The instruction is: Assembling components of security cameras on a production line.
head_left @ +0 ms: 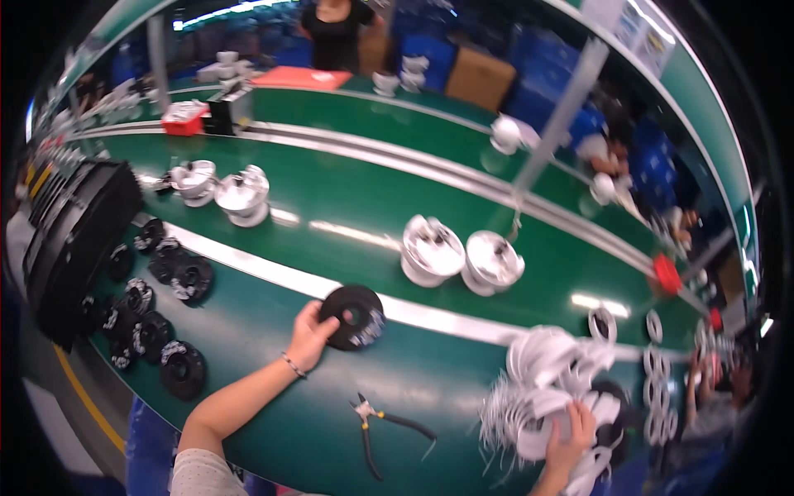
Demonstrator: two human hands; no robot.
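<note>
Disc (366, 311) pinched by left fingers (327, 327) over the green counter (438, 355); at four o'clock, right fingers (585, 426) touch white coils (542, 355), grip unclear; at twelve, a person (337, 37) stands beyond.

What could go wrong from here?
1. The pliers lie with handles spread between the left hand, holding a black disc, and the right hand; a sleeve might snag them.
2. The white rings are heaped at the right hand, loose strands alongside; pulling one could drag others.
</note>
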